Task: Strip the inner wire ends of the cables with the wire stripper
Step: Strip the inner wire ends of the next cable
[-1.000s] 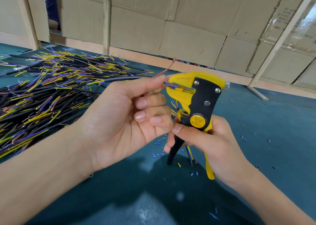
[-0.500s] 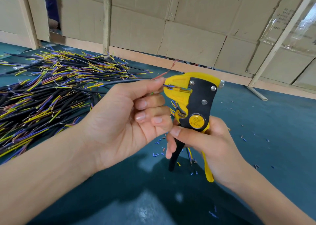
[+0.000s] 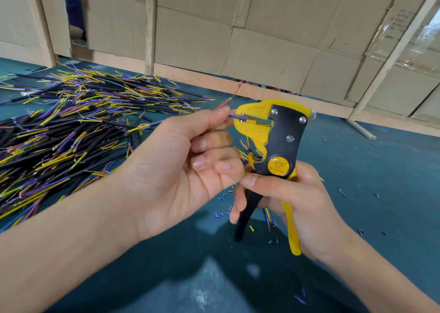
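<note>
Cable pile (image 3: 71, 131): far to my left on the teal table (image 3: 381, 170), a wide heap of black cables with yellow, blue and purple inner wires fanning out of their ends.
My left hand (image 3: 181, 167): raised beside the tool, palm toward me. Thumb and forefinger pinch a blue inner wire; the other three fingers are curled into the palm around the rest of the cable, most of which my hand hides.
Blue wire (image 3: 237, 116): runs straight from my pinch into the mouth of the stripper, its tip between the yellow jaw pieces.
Red wire (image 3: 234, 93): springs up and away from the same pinch, bare at the tip, apart from the tool.
Wire stripper (image 3: 273, 143): yellow and black, held upright, head at the top and facing left, handles pointing down and splayed apart.
My right hand (image 3: 297, 208): wrapped round the handles, thumb laid across the front just under the round yellow badge, fingers curled behind.
Scraps (image 3: 221, 196): little blue and yellow insulation bits scattered on the table below and to the right of my hands.
Backdrop: cardboard sheets (image 3: 273, 39) on wooden battens behind the table.
</note>
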The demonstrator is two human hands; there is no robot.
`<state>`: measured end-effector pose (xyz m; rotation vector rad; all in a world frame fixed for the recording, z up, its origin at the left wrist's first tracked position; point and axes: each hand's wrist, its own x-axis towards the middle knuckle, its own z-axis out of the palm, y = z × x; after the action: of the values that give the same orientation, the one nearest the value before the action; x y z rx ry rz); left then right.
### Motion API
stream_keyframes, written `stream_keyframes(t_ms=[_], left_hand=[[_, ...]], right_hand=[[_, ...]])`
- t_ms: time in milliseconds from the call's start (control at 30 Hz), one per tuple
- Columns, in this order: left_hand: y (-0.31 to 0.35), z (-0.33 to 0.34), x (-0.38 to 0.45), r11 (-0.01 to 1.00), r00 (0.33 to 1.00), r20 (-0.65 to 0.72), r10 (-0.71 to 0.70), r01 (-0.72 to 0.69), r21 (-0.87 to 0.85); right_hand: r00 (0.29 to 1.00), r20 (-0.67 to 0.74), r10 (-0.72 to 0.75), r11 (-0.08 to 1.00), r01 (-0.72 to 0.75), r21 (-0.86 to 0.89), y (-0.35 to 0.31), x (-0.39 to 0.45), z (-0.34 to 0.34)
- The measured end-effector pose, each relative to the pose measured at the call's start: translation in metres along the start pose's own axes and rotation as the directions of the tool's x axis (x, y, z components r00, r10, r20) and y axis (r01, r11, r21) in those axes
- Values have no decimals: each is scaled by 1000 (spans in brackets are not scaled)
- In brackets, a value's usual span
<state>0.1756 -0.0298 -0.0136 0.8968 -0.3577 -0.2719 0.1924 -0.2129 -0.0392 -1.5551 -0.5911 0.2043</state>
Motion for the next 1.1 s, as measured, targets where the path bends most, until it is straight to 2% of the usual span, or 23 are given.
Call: stream_keyframes(t_ms=[167, 367, 600, 733, 867, 1000, 1100], left_hand=[[-1, -4, 4, 997, 997, -69, 21, -15, 79], [-3, -2, 1, 1000, 1000, -20, -20, 20, -9], [-1, 2, 0, 999, 999, -29, -24, 23, -36], [-3, 10, -1, 983, 978, -206, 7, -44, -179], [-10, 15, 1, 996, 928, -369, 50, -75, -55], [-8, 15, 3, 993, 888, -445, 118, -113, 39], [-4, 14, 4, 979, 875, -445, 192, -140, 147]], right_hand=[[1000, -16, 6, 1000, -6, -7, -1, -1, 1], [1000, 5, -10, 1000, 10, -11, -4, -2, 3], [1000, 3, -5, 1000, 5, 22, -4, -4, 5], [996, -92, -1, 1000, -2, -28, -2, -4, 6], [989, -134, 58, 998, -62, -29, 2, -1, 7], [996, -35, 85, 996, -85, 12, 0, 2, 5], [995, 27, 95, 994, -97, 54, -4, 4, 2]])
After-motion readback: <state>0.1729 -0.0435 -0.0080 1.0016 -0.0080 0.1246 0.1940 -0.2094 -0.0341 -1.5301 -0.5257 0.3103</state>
